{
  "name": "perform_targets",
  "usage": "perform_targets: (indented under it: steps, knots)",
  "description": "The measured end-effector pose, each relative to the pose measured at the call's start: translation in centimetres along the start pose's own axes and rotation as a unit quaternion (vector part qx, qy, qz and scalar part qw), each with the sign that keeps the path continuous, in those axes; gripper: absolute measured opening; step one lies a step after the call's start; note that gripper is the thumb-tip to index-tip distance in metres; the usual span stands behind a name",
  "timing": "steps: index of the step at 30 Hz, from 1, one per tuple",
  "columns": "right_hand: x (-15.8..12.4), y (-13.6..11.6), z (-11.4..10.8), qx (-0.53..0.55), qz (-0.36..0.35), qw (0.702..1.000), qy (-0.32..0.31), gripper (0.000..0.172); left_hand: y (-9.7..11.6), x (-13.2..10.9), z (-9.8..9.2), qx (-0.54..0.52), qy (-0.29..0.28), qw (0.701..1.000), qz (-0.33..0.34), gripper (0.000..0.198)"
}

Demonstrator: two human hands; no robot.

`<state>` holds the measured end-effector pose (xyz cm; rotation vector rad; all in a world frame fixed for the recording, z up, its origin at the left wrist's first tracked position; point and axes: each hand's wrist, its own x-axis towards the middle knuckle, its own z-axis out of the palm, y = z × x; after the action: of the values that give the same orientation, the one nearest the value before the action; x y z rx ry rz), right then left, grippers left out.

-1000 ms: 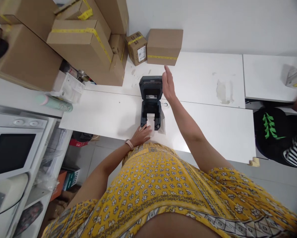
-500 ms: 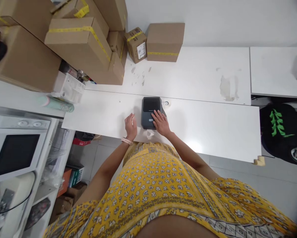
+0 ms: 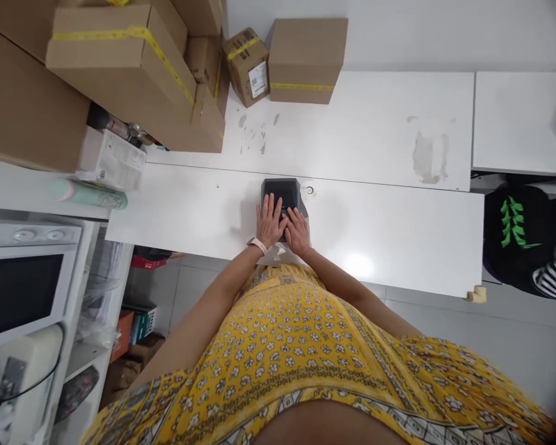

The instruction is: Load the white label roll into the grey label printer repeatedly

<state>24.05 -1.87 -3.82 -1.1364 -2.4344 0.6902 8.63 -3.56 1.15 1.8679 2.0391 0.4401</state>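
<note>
A small dark label printer (image 3: 281, 190) sits with its lid down on the white table (image 3: 375, 228), near the front edge. My left hand (image 3: 269, 220) lies flat on the printer's lid, fingers stretched out, a pale watch on its wrist. Beside it my right hand (image 3: 298, 231) also rests flat on the lid's near right part, fingers apart. A bit of white label paper (image 3: 278, 252) sticks out under the hands at the printer's front.
Cardboard boxes (image 3: 120, 68) with yellow tape are stacked at the back left; two smaller boxes (image 3: 305, 59) stand by the wall. A green bottle (image 3: 89, 194) lies on the left shelf above a microwave (image 3: 22, 278). Another person in a striped sleeve (image 3: 553, 278) is at the right.
The printer's lid went from standing open to shut. My right hand came down from the raised lid onto it, and my left hand moved from the paper onto the lid.
</note>
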Motion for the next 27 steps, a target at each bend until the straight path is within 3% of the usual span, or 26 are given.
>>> perform_targets:
  steps: [4,7,10,12,13,16,18,20,24,26,27]
  knots:
    - [0.2,0.1,0.4,-0.005,0.009,1.000,-0.008,0.055,0.1,0.4,0.1,0.008,-0.014,1.000,-0.001,0.070]
    - [0.1,-0.1,0.3,-0.006,0.011,1.000,-0.009,0.055,-0.1,0.4,0.6,-0.004,0.013,1.000,-0.026,0.071]
    - [-0.6,-0.3,-0.1,0.011,0.027,1.000,0.012,0.056,-1.3,-1.4,0.9,-0.061,0.109,0.979,-0.161,0.068]
    - [-1.3,-0.3,-0.3,0.034,0.040,0.998,0.028,0.057,-2.6,-3.5,0.6,-0.120,0.145,0.938,-0.290,0.064]
    - [-1.6,-0.3,-0.4,0.047,0.044,0.997,0.032,0.058,-3.3,-4.6,0.3,-0.161,0.119,0.918,-0.344,0.061]
    - [-2.3,-0.1,-0.5,0.067,0.048,0.996,0.030,0.058,-4.4,-7.5,-0.7,-0.348,-0.071,0.827,-0.436,0.047]
    - [-2.4,0.0,-0.5,0.060,0.047,0.997,0.026,0.059,-4.3,-8.1,-0.7,-0.465,-0.185,0.749,-0.434,0.040]
    - [-2.4,0.2,-0.6,0.050,0.038,0.998,0.024,0.060,-3.6,-7.8,-0.1,-0.536,-0.241,0.693,-0.417,0.036]
    - [-2.3,0.5,-0.5,0.040,0.025,0.999,0.026,0.062,-2.0,-6.1,2.3,-0.577,-0.268,0.653,-0.412,0.026]
    - [-2.3,0.6,-0.4,0.040,0.025,0.998,0.033,0.062,-1.7,-5.8,3.2,-0.581,-0.270,0.658,-0.396,0.024]
    - [-2.3,0.7,-0.3,0.041,0.024,0.998,0.037,0.062,-1.6,-5.8,3.4,-0.577,-0.263,0.677,-0.374,0.025]
